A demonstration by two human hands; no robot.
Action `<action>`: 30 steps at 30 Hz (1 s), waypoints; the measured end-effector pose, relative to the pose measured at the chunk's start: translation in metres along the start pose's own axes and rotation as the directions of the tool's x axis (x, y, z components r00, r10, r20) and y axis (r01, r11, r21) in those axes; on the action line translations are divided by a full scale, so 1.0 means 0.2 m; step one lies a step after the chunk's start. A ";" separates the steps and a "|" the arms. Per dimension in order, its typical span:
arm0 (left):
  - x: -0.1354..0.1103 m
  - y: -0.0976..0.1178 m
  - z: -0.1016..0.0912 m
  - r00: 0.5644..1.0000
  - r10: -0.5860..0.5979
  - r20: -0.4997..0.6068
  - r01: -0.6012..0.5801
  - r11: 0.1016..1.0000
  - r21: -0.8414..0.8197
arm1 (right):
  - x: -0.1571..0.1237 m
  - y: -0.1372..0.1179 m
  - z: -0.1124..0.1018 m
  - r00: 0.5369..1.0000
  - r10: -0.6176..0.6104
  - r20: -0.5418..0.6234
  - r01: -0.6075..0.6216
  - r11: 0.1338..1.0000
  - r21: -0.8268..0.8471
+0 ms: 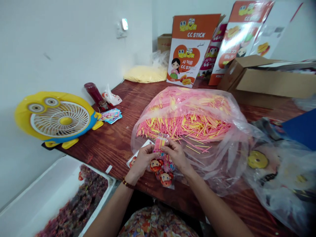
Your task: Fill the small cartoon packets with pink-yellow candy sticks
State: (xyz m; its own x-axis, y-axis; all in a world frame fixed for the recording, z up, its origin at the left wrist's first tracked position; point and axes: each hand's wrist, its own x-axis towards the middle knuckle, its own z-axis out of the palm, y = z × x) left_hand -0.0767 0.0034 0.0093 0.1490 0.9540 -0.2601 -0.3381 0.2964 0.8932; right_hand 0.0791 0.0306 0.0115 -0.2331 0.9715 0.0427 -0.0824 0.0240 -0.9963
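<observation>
While both hands meet at the near table edge, a small printed packet (161, 163) of pink and yellow sticks is pinched between them: the left hand (143, 161) grips its left side, the right hand (176, 154) its top. Just behind lies a big clear bag of sticks (187, 115) on the wooden table (111, 141); a yellow fan (56, 118) stands well left.

Count: one small printed packet (161, 166) pinched between two hands, left hand (142, 161) and right hand (176, 154). One big clear bag of pink and yellow sticks (187, 118) just beyond them; sticks too many to count. Far left of the left hand: one yellow fan (58, 118); beyond the bag, three printed cartons (191, 49).
</observation>
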 end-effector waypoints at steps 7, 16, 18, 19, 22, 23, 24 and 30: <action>0.01 -0.02 -0.01 1.000 0.028 -0.007 -0.028 0.997 0.076 | 0.00 0.00 -0.08 0.998 -0.015 0.056 0.021 0.995 -0.100; -0.01 -0.05 -0.03 1.000 -0.010 0.025 0.007 0.991 0.130 | 0.14 -0.28 -0.23 0.949 -0.166 0.268 0.279 0.839 -0.467; -0.01 -0.05 -0.03 1.000 -0.001 0.030 -0.003 0.990 0.144 | 0.15 -0.31 -0.22 0.954 -0.133 0.269 0.253 0.836 -0.486; 0.00 -0.05 -0.04 0.999 0.005 0.038 -0.011 0.988 0.153 | 0.16 -0.32 -0.22 0.956 -0.129 0.264 0.248 0.837 -0.488; 0.00 -0.05 -0.05 0.998 0.029 0.050 -0.037 0.984 0.175 | 0.17 -0.34 -0.21 0.945 -0.137 0.298 0.278 0.815 -0.508; 0.00 -0.05 -0.05 0.998 0.034 0.049 -0.043 0.983 0.181 | 0.17 -0.35 -0.22 0.938 -0.133 0.320 0.292 0.801 -0.522; 0.00 -0.05 -0.05 0.998 0.038 0.047 -0.047 0.981 0.189 | 0.17 -0.35 -0.22 0.933 -0.125 0.336 0.298 0.790 -0.535; 0.00 -0.03 -0.04 0.996 0.047 0.075 -0.065 0.966 0.252 | 0.22 -0.37 -0.24 0.937 0.018 0.349 0.210 0.768 -0.605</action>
State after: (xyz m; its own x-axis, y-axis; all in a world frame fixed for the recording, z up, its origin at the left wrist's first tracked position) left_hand -0.0819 0.0012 0.0016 0.2017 0.9609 -0.1895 -0.1019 0.2130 0.9717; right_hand 0.1215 0.0831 0.0834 -0.5585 0.8282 0.0476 0.4736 0.3655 -0.8013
